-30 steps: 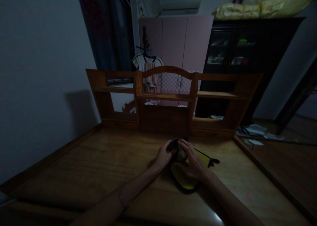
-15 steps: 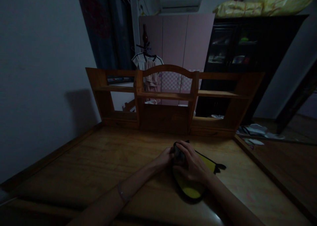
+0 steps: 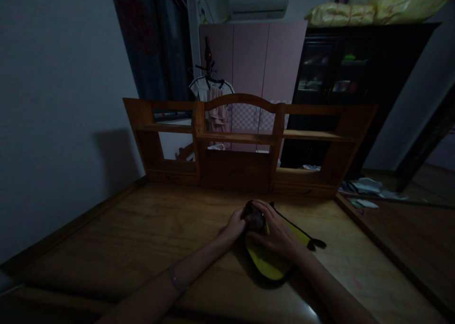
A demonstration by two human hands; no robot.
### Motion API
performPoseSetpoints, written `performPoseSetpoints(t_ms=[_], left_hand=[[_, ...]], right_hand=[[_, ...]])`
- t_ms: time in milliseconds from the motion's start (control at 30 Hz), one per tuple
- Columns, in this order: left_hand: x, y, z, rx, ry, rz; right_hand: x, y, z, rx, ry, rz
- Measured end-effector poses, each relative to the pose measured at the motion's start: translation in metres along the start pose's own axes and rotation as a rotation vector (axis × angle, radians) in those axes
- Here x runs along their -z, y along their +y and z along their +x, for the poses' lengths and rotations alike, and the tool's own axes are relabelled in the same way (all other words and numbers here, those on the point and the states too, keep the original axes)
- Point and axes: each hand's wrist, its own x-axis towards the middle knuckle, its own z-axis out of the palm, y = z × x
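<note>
A yellow pouch (image 3: pixel 266 262) with black edging and a black tab at its right end lies under my hands on the wooden desk (image 3: pixel 170 220). At its upper left end the pouch seems to gape, and a dark greyish thing (image 3: pixel 256 220) shows there, too dim to name. My left hand (image 3: pixel 235 225) is closed at that end, its fingertips partly hidden against the dark thing. Curved over the pouch from the right, my right hand (image 3: pixel 277 229) grips it by the same end, with thumb and fingers on either side of the dark thing.
A wooden shelf rack (image 3: pixel 238 137) stands along the desk's far edge. A raised wooden rim (image 3: pixel 384 248) borders the desk on the right, and a white wall (image 3: pixel 64 125) rises on the left. Beyond are pink wardrobes (image 3: pixel 249 63) and a dark cabinet (image 3: pixel 384 77).
The pouch's near end has lifted and shifted slightly left. Its upper left end looks wider, with more of the dark thing showing. My left hand has moved slightly left.
</note>
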Motion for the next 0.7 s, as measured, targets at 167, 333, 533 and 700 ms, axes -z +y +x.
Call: performPoseSetpoints(t_ms=[167, 333, 533, 700], left_hand=[[0.002, -0.003, 0.0, 0.089, 0.066, -0.006], [0.006, -0.011, 0.001, 0.153, 0.088, -0.068], [0.006, -0.012, 0.003, 0.145, 0.109, -0.078], [0.004, -0.004, -0.001, 0.186, 0.115, -0.053]], right_hand=[[0.004, 0.013, 0.0, -0.074, 0.008, 0.031], [0.006, 0.033, -0.002, -0.189, 0.073, -0.012], [0.007, 0.039, -0.001, -0.197, 0.15, -0.079], [0.003, 0.034, -0.002, -0.143, 0.043, -0.016]])
